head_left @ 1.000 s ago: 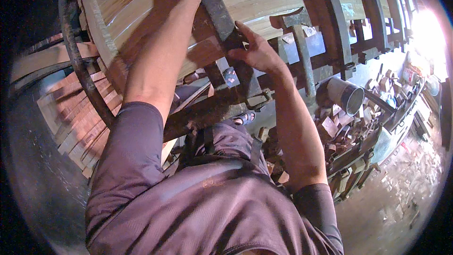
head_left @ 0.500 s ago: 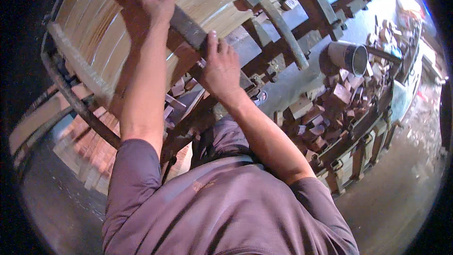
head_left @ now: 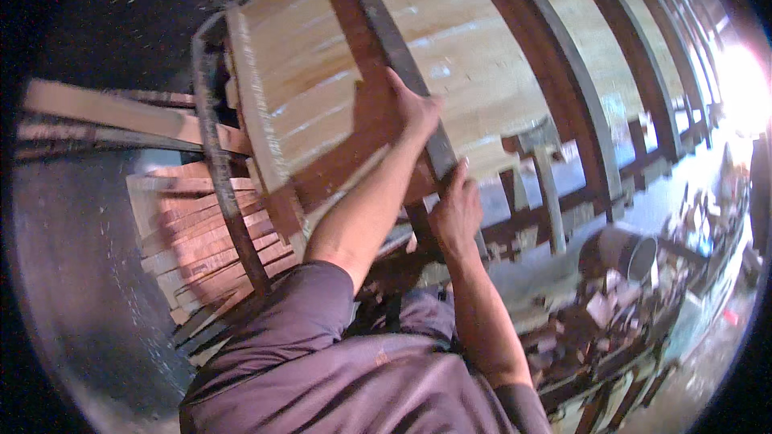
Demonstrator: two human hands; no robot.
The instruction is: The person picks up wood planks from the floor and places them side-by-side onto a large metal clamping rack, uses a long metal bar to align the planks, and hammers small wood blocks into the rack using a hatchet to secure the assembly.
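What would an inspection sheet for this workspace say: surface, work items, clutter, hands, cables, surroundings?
Surface: pale wooden boards under dark bars.
Work items: one dark bar, slanting across the boards; what looks like a hammer to its right.
Clutter: wood offcuts heaped at right, near a bucket.
Hands: left hand on the bar; right hand at its near end, grip partly hidden.
Cables: nothing seen.
Surroundings: stacked planks at left, bright light at right.

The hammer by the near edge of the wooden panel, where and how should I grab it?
Probably by the lower part of its handle, coming from your own side with the right hand, the nearer one. The handle is long and straight and points back toward you, with the head at its far end.
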